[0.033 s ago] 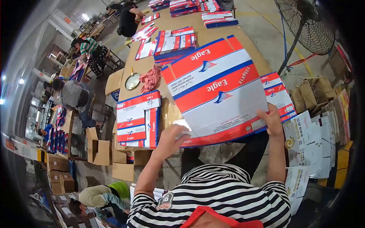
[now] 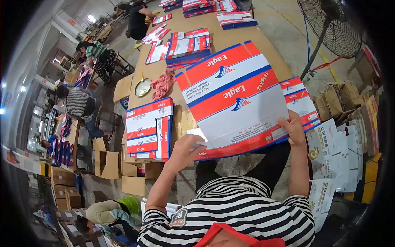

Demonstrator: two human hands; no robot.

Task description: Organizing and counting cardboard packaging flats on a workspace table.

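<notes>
A large printed cardboard sheet [image 2: 251,111], red, white and blue, is held up at a tilt over the near end of the table. My left hand [image 2: 184,151] is closed on its near left corner, the fingers partly hidden by the board. At the near right edge, my right hand [image 2: 293,128] pinches the sheet with the thumb on its printed face. More printed boards [image 2: 303,102] show from behind its right side. To the left, a stack of folded printed cartons [image 2: 142,128] lies on the table corner.
A round dish [image 2: 143,87] with a brush-like handle and a pink cloth [image 2: 163,84] lie beyond the carton stack. Further carton stacks [image 2: 189,47] line the brown table [image 2: 271,47]. A caged fan [image 2: 331,26] stands at right, above white boards [image 2: 327,152]. Several people work at left.
The sheet's near part has flexed slightly, so more print shows along its near edge. Both hands keep their grip in nearly the same places.
</notes>
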